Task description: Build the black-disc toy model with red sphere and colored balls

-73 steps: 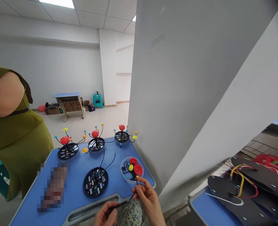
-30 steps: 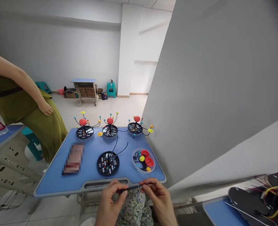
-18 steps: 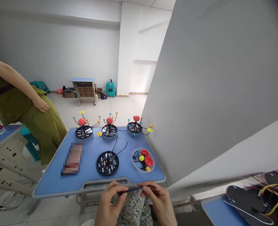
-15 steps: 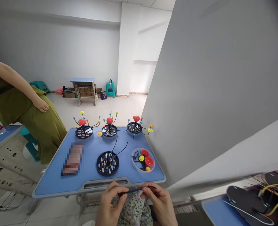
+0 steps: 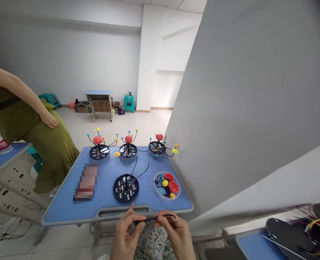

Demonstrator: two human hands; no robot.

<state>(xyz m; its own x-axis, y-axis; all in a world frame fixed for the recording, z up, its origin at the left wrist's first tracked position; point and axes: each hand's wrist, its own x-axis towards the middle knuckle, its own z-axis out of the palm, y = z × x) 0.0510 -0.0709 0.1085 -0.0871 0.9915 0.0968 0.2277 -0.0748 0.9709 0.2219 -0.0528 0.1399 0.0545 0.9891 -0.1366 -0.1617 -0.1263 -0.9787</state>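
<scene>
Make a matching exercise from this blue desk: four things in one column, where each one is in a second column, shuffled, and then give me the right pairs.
Things:
1. Thin black rod
2. Round black disc base with two black rods
3. Round clear plastic tray
4. Red-topped black model

Places:
A. Far right corner of the blue desk
B. Between the left hand and right hand
C. Right side of the desk, near the front
D. Middle of the desk, near the front

Pairs: 1-B, 2-D, 3-C, 4-A
</scene>
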